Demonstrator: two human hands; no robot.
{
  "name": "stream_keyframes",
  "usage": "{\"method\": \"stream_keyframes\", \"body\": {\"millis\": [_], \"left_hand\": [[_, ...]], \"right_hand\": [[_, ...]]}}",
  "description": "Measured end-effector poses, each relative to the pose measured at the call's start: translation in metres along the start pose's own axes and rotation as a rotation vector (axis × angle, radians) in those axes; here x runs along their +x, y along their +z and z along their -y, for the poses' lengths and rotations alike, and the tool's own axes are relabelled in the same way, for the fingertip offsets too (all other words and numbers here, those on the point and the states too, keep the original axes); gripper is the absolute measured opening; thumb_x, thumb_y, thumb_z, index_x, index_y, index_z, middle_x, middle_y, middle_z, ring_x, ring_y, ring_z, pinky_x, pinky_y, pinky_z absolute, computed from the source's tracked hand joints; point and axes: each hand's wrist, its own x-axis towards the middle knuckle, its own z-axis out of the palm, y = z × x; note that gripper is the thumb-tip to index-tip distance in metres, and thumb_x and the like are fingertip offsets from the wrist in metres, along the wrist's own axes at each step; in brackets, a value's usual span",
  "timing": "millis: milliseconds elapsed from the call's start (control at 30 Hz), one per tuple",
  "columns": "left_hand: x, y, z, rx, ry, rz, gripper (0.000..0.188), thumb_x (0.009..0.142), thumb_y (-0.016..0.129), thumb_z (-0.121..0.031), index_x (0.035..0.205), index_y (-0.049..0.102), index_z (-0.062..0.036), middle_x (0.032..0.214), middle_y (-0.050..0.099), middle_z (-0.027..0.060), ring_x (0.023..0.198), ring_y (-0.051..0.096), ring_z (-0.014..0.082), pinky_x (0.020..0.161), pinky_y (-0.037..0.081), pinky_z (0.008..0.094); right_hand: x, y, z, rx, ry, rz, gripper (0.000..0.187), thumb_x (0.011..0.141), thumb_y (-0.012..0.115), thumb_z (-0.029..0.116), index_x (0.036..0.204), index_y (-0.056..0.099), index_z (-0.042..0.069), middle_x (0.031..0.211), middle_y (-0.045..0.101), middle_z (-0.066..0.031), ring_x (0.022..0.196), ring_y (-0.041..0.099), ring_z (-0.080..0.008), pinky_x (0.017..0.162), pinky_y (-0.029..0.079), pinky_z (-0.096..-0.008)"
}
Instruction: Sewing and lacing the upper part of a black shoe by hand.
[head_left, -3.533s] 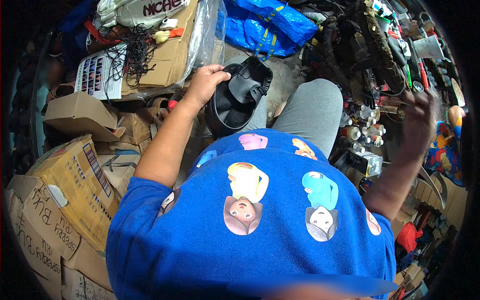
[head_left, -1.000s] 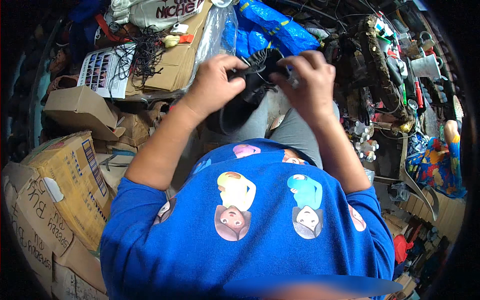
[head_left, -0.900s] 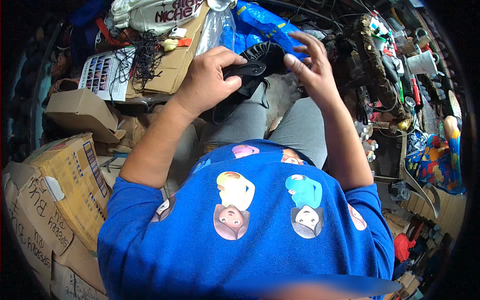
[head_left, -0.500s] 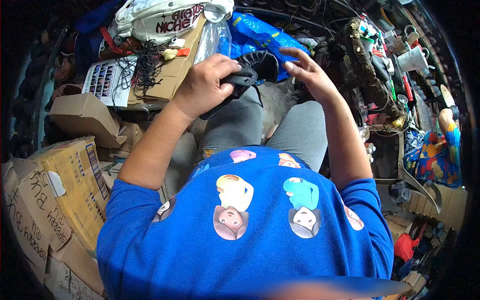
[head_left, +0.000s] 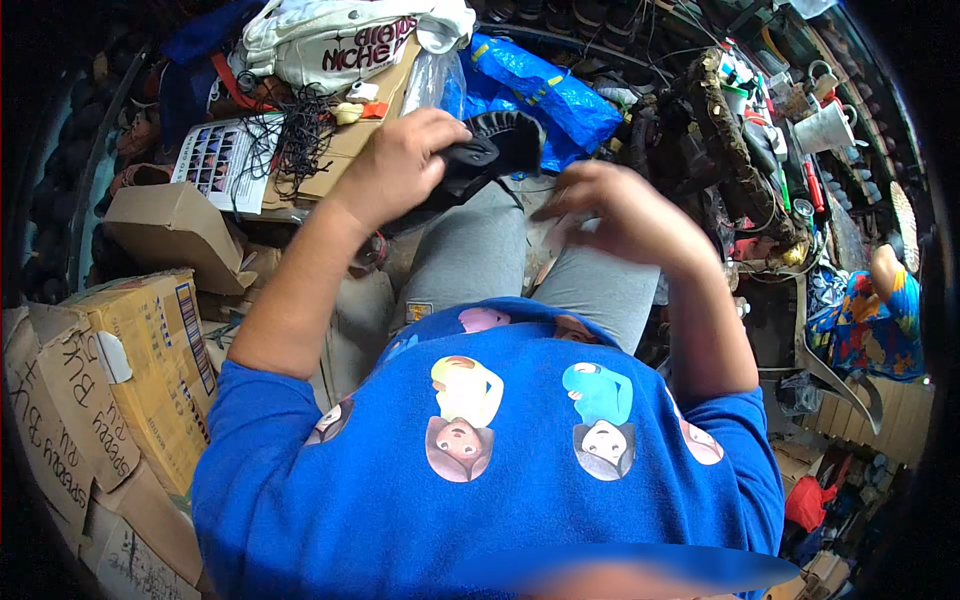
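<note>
My left hand (head_left: 400,165) is closed on a black shoe upper (head_left: 500,150), held above my left knee. The upper's far edge curves round and looks gathered, with pale marks like stitches along it. A small round eyelet shows on the part near my fingers. My right hand (head_left: 615,212) is apart from the upper, over my right knee. Motion smears its fingers, so whether they hold anything cannot be made out. Beneath both hands are my legs in grey trousers (head_left: 470,255).
To the left are a small open carton (head_left: 170,230), a yellow-brown box (head_left: 150,350) and a pile of dark laces (head_left: 295,150) on cardboard. A white bag (head_left: 330,45) and a blue plastic bag (head_left: 555,95) lie ahead. A cluttered bench with a white mug (head_left: 825,130) stands on the right.
My right hand has come down toward me from beside the upper and is now blurred. My left hand has shifted slightly left, still gripping the shoe upper.
</note>
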Motion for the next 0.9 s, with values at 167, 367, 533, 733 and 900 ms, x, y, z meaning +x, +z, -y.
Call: {"method": "stream_keyframes", "body": {"millis": [167, 367, 533, 733, 900], "left_hand": [[0.016, -0.003, 0.017, 0.242, -0.008, 0.332, 0.029, 0.066, 0.063, 0.000, 0.081, 0.071, -0.0233, 0.122, 0.051, -0.0030, 0.125, 0.035, 0.0240, 0.101, 0.020, 0.0435], [-0.005, 0.074, 0.034, 0.129, -0.029, 0.394, 0.043, 0.062, 0.061, 0.003, 0.089, 0.072, -0.0284, 0.114, 0.050, 0.0003, 0.119, 0.039, 0.0212, 0.098, 0.023, 0.0405], [-0.015, 0.090, 0.042, -0.280, -0.222, 0.513, 0.052, 0.065, 0.058, 0.000, 0.114, 0.063, -0.0173, 0.126, 0.046, 0.0144, 0.126, 0.035, 0.0296, 0.105, 0.025, 0.0409], [-0.010, 0.087, 0.059, -0.250, -0.186, 0.678, 0.051, 0.080, 0.059, -0.020, 0.130, 0.050, -0.0167, 0.136, 0.039, 0.0220, 0.126, 0.037, 0.0334, 0.105, 0.029, 0.0405], [-0.014, 0.098, 0.065, -0.382, -0.248, 0.432, 0.053, 0.079, 0.063, -0.021, 0.130, 0.047, -0.0171, 0.107, 0.055, 0.0149, 0.105, 0.049, 0.0302, 0.097, 0.035, 0.0391]], "right_hand": [[0.012, 0.020, 0.072, -0.207, -0.260, 0.048, 0.019, 0.077, 0.063, 0.032, 0.072, 0.067, 0.014, 0.075, 0.057, -0.0031, 0.082, 0.056, -0.0206, 0.077, 0.041, -0.0347], [0.025, 0.032, -0.040, -0.026, 0.118, -0.250, 0.014, 0.077, 0.066, 0.015, 0.088, 0.069, 0.008, 0.085, 0.065, -0.0128, 0.083, 0.061, -0.0300, 0.074, 0.049, -0.0377], [0.027, 0.082, -0.064, -0.030, 0.261, -0.111, 0.018, 0.077, 0.067, 0.022, 0.089, 0.068, 0.008, 0.085, 0.066, -0.0127, 0.082, 0.063, -0.0313, 0.076, 0.049, -0.0380], [0.030, 0.106, -0.064, -0.161, 0.357, 0.041, 0.018, 0.077, 0.064, 0.029, 0.081, 0.068, 0.012, 0.079, 0.066, -0.0097, 0.075, 0.064, -0.0285, 0.069, 0.047, -0.0415], [0.040, 0.121, -0.059, -0.369, 0.263, 0.046, 0.010, 0.077, 0.056, 0.017, 0.079, 0.064, 0.012, 0.076, 0.065, -0.0083, 0.078, 0.064, -0.0269, 0.073, 0.044, -0.0424]]}}
